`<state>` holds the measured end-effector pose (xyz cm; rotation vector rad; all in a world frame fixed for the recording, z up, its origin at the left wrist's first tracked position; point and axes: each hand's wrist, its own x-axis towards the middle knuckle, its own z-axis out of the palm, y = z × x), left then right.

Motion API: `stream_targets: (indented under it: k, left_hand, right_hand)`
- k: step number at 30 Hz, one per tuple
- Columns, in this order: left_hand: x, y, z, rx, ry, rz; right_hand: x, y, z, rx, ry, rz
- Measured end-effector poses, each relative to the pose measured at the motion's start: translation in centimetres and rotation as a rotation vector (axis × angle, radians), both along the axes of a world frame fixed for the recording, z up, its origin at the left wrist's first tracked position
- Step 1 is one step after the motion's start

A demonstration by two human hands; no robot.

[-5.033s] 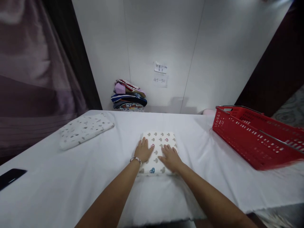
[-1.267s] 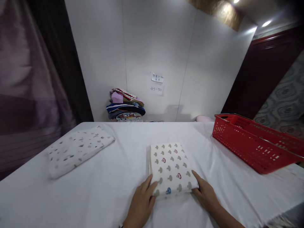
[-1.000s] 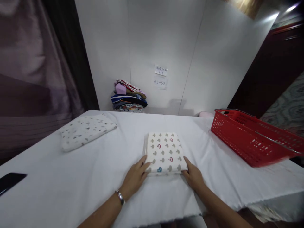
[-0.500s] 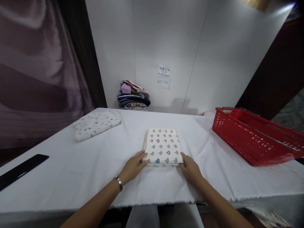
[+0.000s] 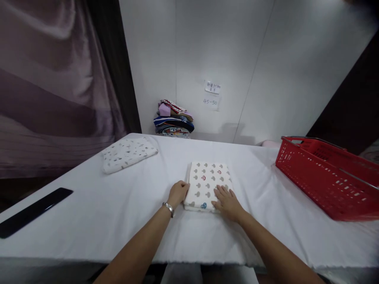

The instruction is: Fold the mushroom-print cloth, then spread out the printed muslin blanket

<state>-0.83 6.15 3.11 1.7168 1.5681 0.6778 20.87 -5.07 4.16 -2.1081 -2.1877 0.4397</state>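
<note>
folded mushroom cloth on table, between the hands | long way seems to point away | left hand curled at left edge, can't tell if pinching | right hand spread flat on top

Home-like rm w/ curtain, tbl

A paper on the wall reads "45-50", the handwriting above it illegible.

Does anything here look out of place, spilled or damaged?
No spill or damage shows. The mushroom cloth under the right hand looks neatly folded; only the stack by the wall seems untidy, with uneven edges.
</note>
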Motion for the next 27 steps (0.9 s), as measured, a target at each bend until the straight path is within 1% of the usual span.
stream_targets:
  k: [3,5,7,9,12,16,20,24,27]
  left_hand:
    - [-0.2,1.0,-0.1,-0.014,-0.009,0.008]
    - [0.0,1.6,0.1,-0.014,-0.012,0.011]
    - [0.5,2.1,0.3,-0.010,0.007,0.012]
    - [1.0,2.0,0.6,0.008,0.066,0.009]
    - [1.7,1.2,0.9,0.068,0.187,-0.003]
    - [2.3,0.1,1.1,0.169,0.294,-0.019]
    - [2.7,-0.4,0.9,0.248,0.346,-0.036]
    - [2.7,-0.4,0.5,0.208,0.278,-0.027]
    - [2.4,-0.1,0.1,0.162,0.162,-0.008]
  right_hand:
    - [0.4,1.0,0.6,0.004,0.077,-0.016]
    - [0.3,2.5,1.3,0.048,0.125,-0.045]
    - [-0.1,4.3,1.7,0.092,0.145,-0.068]
    - [-0.6,6.0,1.3,0.109,0.120,-0.082]
    - [-1.3,7.5,-0.1,0.098,0.008,-0.087]
    - [-1.6,7.7,-1.9,0.113,-0.109,-0.075]
    - [-1.4,7.5,-2.2,0.142,-0.143,-0.073]
    - [-1.5,7.4,-2.2,0.167,-0.165,-0.076]
    - [-1.6,7.4,-2.1,0.176,-0.173,-0.082]
